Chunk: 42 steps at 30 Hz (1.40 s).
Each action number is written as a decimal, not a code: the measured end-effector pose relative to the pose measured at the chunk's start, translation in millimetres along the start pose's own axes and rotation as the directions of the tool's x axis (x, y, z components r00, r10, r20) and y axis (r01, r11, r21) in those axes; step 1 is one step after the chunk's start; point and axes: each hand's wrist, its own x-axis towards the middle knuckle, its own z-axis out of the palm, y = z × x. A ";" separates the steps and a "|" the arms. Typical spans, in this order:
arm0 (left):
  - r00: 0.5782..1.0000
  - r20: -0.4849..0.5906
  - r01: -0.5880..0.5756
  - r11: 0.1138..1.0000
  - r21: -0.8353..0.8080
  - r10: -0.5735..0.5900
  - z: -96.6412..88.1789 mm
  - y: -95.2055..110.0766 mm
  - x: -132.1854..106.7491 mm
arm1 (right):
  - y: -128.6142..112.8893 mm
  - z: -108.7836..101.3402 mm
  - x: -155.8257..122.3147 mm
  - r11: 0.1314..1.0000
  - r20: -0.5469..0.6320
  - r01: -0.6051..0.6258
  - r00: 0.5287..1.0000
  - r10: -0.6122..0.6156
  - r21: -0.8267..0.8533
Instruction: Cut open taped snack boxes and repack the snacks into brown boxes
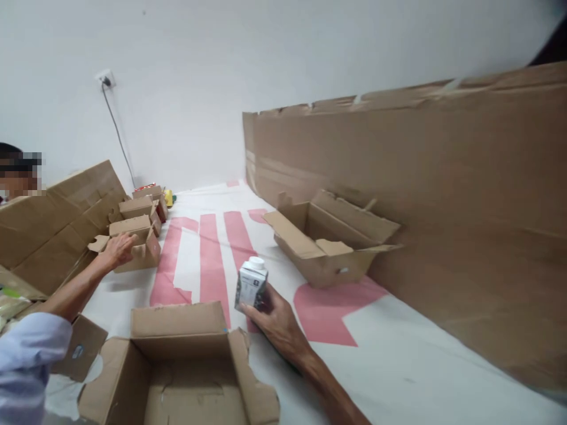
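The carton [251, 284] (white-capped, with dark print low on its sides) stands nearly upright in the right hand [279, 324], just below and left of the large box [339, 271] at centre right. The thumb lies across the carton's lower front and the other fingers go behind it, partly hidden, parted only by the carton's width and closed around it.

The left hand [117, 251] reaches in from the lower left, under a pale sleeve [35, 348], to the small box [144, 257] at middle left. Its fingers are a little bent over the top of that box; whether they grip the rim I cannot tell.

More boxes [137, 206] run in a row behind the small box, with a yellow item [169, 198] at the far end. An open-topped box [179, 320] fills the bottom of the frame, left of centre (its flaps spread outward). All this is on a white sheet [217, 206] with pink shapes.

A cardboard panel [420, 177] stands along the right side, and folded cardboard [66, 218] leans at the left, where another person [18, 168] shows at the edge. A cable [117, 130] hangs from a socket [106, 79] at upper left.
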 end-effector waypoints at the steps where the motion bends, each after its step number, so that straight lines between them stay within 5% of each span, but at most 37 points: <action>1: 0.999 -0.024 -0.044 0.998 -0.035 0.044 -9.2 12.4 -0.7 | -3.4 1.1 2.1 1.000 0.006 0.014 1.000 -0.014 -0.008; 3: 0.973 -0.116 -0.220 0.958 -0.183 0.201 -30.5 45.3 -6.1 | -9.7 3.6 7.7 0.999 0.022 0.045 0.999 -0.044 -0.028; 6: 0.807 -0.337 -0.588 0.711 -0.386 0.484 -67.3 105.7 -25.3 | -18.8 8.4 18.9 0.991 0.089 0.102 0.992 -0.094 -0.082; 8: 0.672 -0.443 -0.726 0.644 -0.241 0.593 -90.1 142.9 -41.5 | -25.4 12.7 27.6 0.980 0.148 0.154 0.980 -0.136 -0.122; 10: 0.611 -0.401 -0.755 0.655 -0.036 0.683 -106.2 170.8 -56.1 | -33.2 18.6 35.6 0.966 0.192 0.209 0.965 -0.178 -0.152; 13: 0.648 -0.227 -0.716 0.683 0.145 0.727 -112.7 190.9 -69.2 | -47.3 30.8 44.4 0.941 0.230 0.276 0.946 -0.229 -0.199; 16: 0.712 -0.136 -0.667 0.724 0.178 0.689 -101.8 184.9 -70.3 | -57.2 42.4 50.2 0.898 0.252 0.357 0.922 -0.294 -0.257; 20: 0.812 -0.098 -0.574 0.817 0.048 0.576 -70.3 142.3 -58.7 | -46.8 37.2 52.4 0.873 0.209 0.416 0.905 -0.370 -0.256; 24: 0.949 0.059 -0.301 0.948 -0.106 0.309 -23.6 85.3 -46.1 | -13.0 9.5 37.9 0.889 0.103 0.359 0.933 -0.344 -0.285; 28: 0.972 0.179 -0.142 0.988 -0.065 0.152 23.3 48.8 -38.5 | 25.5 -10.2 13.2 0.897 0.090 0.283 0.959 -0.268 -0.340; 33: 0.972 0.234 0.008 1.000 0.010 -0.010 66.6 30.0 -24.5 | 64.6 -19.5 -1.8 0.819 0.092 0.299 0.952 -0.292 -0.490; 42: 0.966 0.227 0.105 0.991 0.088 -0.123 99.0 17.7 -7.9 | 81.4 -24.5 -4.5 0.754 0.121 0.282 0.957 -0.263 -0.593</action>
